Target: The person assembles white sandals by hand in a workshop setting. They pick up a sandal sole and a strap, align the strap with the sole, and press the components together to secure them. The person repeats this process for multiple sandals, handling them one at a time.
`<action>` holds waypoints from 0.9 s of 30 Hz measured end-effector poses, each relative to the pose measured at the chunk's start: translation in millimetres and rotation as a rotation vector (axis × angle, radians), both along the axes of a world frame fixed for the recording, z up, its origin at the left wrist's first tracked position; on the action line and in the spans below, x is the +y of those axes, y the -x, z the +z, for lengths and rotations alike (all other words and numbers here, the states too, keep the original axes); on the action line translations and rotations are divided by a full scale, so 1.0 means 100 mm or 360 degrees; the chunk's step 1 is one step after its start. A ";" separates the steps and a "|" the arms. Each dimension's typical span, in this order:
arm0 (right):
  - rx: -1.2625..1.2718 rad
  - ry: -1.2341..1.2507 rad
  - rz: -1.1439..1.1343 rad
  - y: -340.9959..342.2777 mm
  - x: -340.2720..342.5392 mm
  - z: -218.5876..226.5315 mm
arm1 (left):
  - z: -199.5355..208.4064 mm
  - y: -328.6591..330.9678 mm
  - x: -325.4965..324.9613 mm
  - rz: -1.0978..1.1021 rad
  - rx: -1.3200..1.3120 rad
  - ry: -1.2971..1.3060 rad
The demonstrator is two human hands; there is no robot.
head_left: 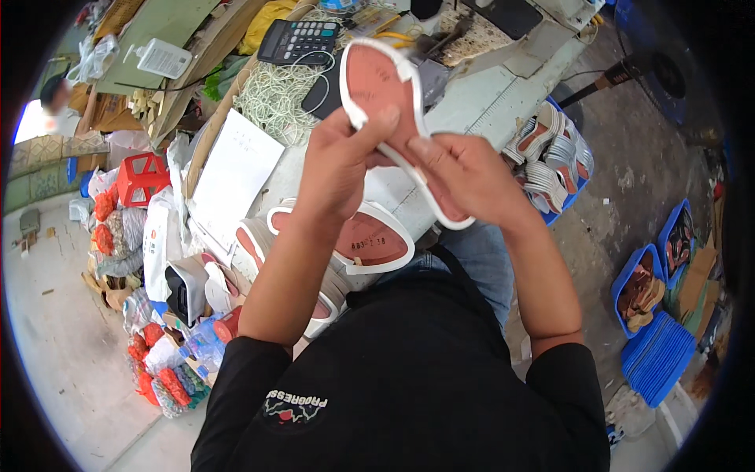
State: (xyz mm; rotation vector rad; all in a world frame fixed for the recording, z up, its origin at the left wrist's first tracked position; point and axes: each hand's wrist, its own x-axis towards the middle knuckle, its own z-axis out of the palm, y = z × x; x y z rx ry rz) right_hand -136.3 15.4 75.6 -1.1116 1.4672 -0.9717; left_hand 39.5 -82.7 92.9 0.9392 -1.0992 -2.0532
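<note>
Two sets of fingers (370,135) pinching white-rimmed pink sole (384,82): left hand (336,164) at left edge, right hand (476,173) at right

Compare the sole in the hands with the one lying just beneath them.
The held sole is gripped by the left hand and right hand; the lower sole is in neither. The held sole's face looks lighter pink, the lower sole's darker red. Both have white rims.

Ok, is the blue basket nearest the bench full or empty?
Full, or nearly: the blue basket has white-edged soles heaped to its rim.
</note>
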 end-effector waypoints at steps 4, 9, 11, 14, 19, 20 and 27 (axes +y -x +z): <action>0.0393 0.0351 0.0160 -0.10 0.22 0.07 | 0.14 -0.42 0.06 -0.0031 0.0161 -0.0132; -0.0025 0.1191 -0.0195 -0.23 0.11 0.48 | 0.40 -0.49 0.46 -0.0279 -0.0156 0.0527; -0.0205 0.1237 -0.0168 -0.21 0.11 0.69 | 0.47 -0.45 0.50 -0.0261 -0.0112 0.0869; -0.0220 0.1388 -0.0138 -0.20 0.11 0.80 | 0.51 -0.48 0.45 -0.0301 -0.0118 0.1304; -0.0173 0.1586 -0.0148 -0.26 0.10 0.77 | 0.59 -0.42 0.42 -0.0282 -0.0142 0.1595; -0.0139 0.1585 -0.0127 -0.26 0.10 0.79 | 0.57 -0.42 0.40 -0.0294 -0.0158 0.1629; 0.0029 0.1583 -0.0111 -0.31 0.12 0.58 | 0.42 -0.56 0.41 -0.0395 -0.0321 0.1573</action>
